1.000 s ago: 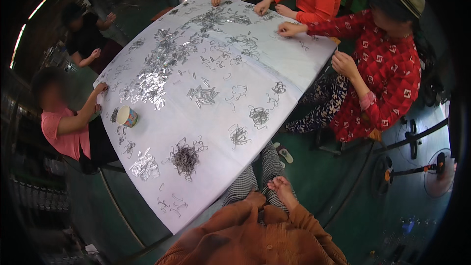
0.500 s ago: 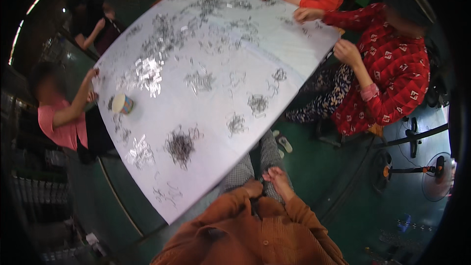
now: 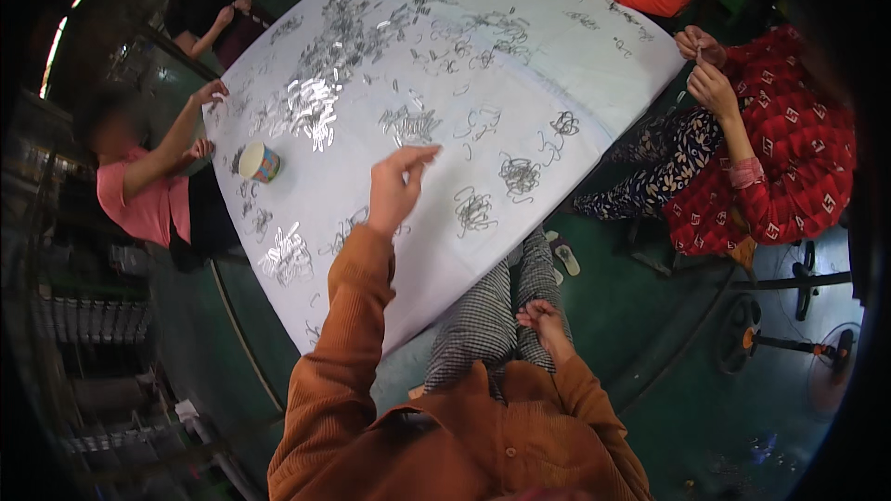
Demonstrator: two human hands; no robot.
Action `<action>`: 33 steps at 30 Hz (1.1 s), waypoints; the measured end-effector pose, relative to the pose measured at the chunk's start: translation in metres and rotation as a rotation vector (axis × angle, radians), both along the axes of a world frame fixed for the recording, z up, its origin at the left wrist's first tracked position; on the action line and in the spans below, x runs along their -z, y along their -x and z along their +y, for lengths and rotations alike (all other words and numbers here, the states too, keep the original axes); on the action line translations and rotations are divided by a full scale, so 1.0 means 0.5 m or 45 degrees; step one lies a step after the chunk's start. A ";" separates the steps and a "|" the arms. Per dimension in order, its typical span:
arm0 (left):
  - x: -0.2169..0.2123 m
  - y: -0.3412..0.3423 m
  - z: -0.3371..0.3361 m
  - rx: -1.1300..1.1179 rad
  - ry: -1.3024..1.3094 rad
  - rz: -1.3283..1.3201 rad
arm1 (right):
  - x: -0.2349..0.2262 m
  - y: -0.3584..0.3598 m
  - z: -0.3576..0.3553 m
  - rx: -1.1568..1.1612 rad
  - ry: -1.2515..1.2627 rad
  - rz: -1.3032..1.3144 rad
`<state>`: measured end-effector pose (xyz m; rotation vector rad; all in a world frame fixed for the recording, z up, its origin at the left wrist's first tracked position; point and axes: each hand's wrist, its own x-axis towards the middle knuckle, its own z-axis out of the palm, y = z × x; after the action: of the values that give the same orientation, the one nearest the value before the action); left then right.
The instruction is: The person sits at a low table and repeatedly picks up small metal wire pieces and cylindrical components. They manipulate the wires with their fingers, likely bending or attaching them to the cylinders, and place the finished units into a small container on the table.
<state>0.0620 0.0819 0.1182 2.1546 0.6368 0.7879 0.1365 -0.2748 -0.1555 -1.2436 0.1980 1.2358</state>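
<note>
My left hand is stretched out over the white-covered table, its fingers extended and pointing right. Just beyond the fingertips lies a pile of small silvery metal pieces; I see nothing held in that hand. Over my checked trousers, off the table's edge, is my right hand. Its fingers are curled together, and whatever they may hold is too small to make out. To the right of my left hand lie a heap of thin dark bent wire pieces and another wire heap. My left forearm partly hides a further heap.
A paper cup stands near the left edge, with shiny flat metal pieces nearer me. Many more pieces cover the far side. Co-workers sit around, one in a red patterned jacket at the right. A fan stands on the floor.
My left hand has risen from my lap and reached forward over the table. My right hand stays at my lap. The red-jacketed person's two hands have come together.
</note>
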 end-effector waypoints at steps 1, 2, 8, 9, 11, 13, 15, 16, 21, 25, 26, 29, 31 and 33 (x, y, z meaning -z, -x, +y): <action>0.049 -0.021 0.062 -0.080 0.052 0.001 | -0.008 0.003 0.000 -0.010 0.011 -0.002; 0.089 -0.045 0.100 -0.115 -0.044 0.135 | -0.016 0.002 0.008 -0.003 0.013 -0.006; 0.222 -0.085 0.161 -0.281 -0.493 0.385 | -0.012 0.009 0.011 -0.029 -0.043 -0.023; 0.219 -0.085 0.152 -0.285 -0.492 0.439 | -0.010 0.013 0.009 -0.023 -0.049 -0.039; 0.200 -0.085 0.143 -0.241 -0.470 0.434 | -0.006 0.020 0.006 -0.027 -0.063 -0.056; 0.205 -0.069 0.134 -0.177 -0.468 0.392 | -0.001 0.019 0.007 -0.049 -0.080 -0.060; 0.209 -0.047 0.139 -0.118 -0.503 0.286 | -0.005 0.019 0.005 -0.061 -0.082 -0.068; 0.214 -0.043 0.143 -0.091 -0.540 0.276 | -0.007 0.022 0.003 -0.067 -0.083 -0.073; 0.169 -0.060 0.139 -0.009 -0.684 0.436 | -0.007 0.016 -0.003 -0.096 -0.060 -0.087; 0.185 -0.072 0.174 -0.221 -0.462 0.362 | -0.015 0.013 -0.005 -0.099 -0.103 -0.081; 0.190 -0.071 0.187 -0.198 -0.496 0.358 | -0.012 0.014 -0.006 -0.097 -0.106 -0.086; 0.193 -0.067 0.206 -0.187 -0.564 0.316 | -0.013 0.019 0.000 -0.093 -0.137 -0.131; 0.142 -0.071 0.168 -0.248 -0.555 0.249 | -0.054 0.029 0.013 -0.088 -0.182 -0.201; 0.070 -0.077 0.078 -0.216 -0.345 -0.169 | -0.169 0.045 0.029 -0.058 -0.369 -0.321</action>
<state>0.1003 0.1208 0.0831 2.2862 0.6819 1.1560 0.1141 -0.2604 -0.0708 -1.1406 -0.1888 1.0895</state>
